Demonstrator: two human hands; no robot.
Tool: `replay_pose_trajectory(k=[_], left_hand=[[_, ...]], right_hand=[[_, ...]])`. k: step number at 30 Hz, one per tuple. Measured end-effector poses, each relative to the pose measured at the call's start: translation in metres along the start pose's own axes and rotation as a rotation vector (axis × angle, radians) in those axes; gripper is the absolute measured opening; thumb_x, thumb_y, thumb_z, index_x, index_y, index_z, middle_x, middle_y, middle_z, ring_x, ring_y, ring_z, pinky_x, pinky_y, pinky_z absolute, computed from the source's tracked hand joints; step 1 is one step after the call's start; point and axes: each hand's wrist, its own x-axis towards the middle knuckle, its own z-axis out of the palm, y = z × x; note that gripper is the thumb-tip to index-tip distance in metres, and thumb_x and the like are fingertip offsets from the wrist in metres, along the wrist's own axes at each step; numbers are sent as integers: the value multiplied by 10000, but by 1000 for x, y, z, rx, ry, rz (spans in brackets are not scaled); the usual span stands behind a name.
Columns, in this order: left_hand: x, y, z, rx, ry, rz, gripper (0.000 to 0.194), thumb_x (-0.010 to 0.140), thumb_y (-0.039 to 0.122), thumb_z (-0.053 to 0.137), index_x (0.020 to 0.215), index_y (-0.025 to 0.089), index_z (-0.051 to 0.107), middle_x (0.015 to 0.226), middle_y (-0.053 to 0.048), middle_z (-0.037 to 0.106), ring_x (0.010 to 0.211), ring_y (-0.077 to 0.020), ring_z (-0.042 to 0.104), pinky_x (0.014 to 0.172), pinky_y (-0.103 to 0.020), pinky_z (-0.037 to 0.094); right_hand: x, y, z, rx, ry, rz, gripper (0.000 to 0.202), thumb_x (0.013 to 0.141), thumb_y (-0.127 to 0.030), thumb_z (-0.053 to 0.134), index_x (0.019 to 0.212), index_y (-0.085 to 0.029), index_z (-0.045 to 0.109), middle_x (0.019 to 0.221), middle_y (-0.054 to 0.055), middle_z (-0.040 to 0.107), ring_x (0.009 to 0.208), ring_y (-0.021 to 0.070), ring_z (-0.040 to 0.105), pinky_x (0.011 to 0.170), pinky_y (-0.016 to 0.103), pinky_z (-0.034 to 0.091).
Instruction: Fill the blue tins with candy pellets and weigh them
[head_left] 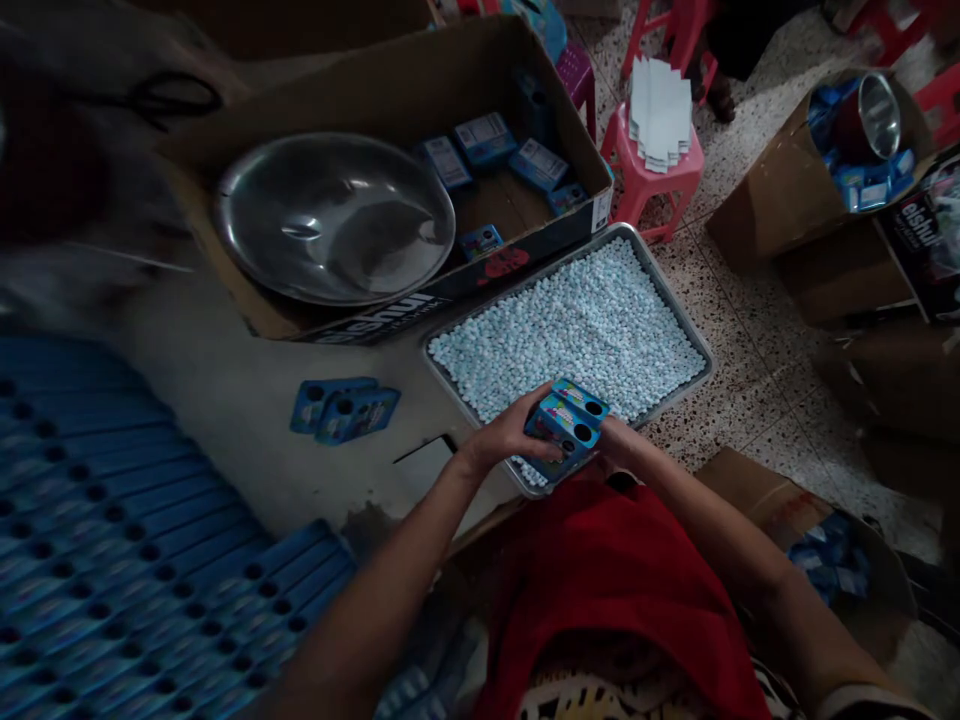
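Observation:
Two small blue boxes (568, 425) with round dark holes in their tops are held side by side over the near end of a metal tray. My left hand (517, 430) is closed around their left side, fingers across the front. At their right side is my right hand (611, 440), closed against them with most of its fingers hidden behind the boxes. Small pale blue and white pellets (570, 320) fill the metal tray (679, 300).
Two similar boxes (345, 408) stand left of the tray, near a flat dark-edged item (426, 462). Many blue boxes in rows (150, 540) fill the lower left. A cardboard carton (525, 245) behind holds a steel bowl (337, 220). A pink stool (656, 185) bears white card pieces (660, 110).

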Motion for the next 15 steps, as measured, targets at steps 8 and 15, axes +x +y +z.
replay_pose_trajectory(k=[8, 15], left_hand=[[-42, -56, 7, -258, 419, -68, 808, 416, 208, 1058, 1151, 236, 722, 1040, -58, 809, 897, -266, 772, 800, -309, 616], [-61, -78, 10, -252, 472, -81, 831, 356, 68, 1056, 1099, 235, 723, 1080, -49, 798, 1018, -278, 776, 825, -277, 620]], right_hand=[[-25, 1, 3, -215, 1, -328, 911, 745, -529, 925, 1537, -332, 521, 1496, 99, 658, 1302, 279, 673, 1073, 418, 540], [-20, -9, 5, -618, -210, -240, 756, 778, -533, 943, 1426, -272, 656, 1300, 70, 746, 1170, 277, 712, 1030, 421, 558]])
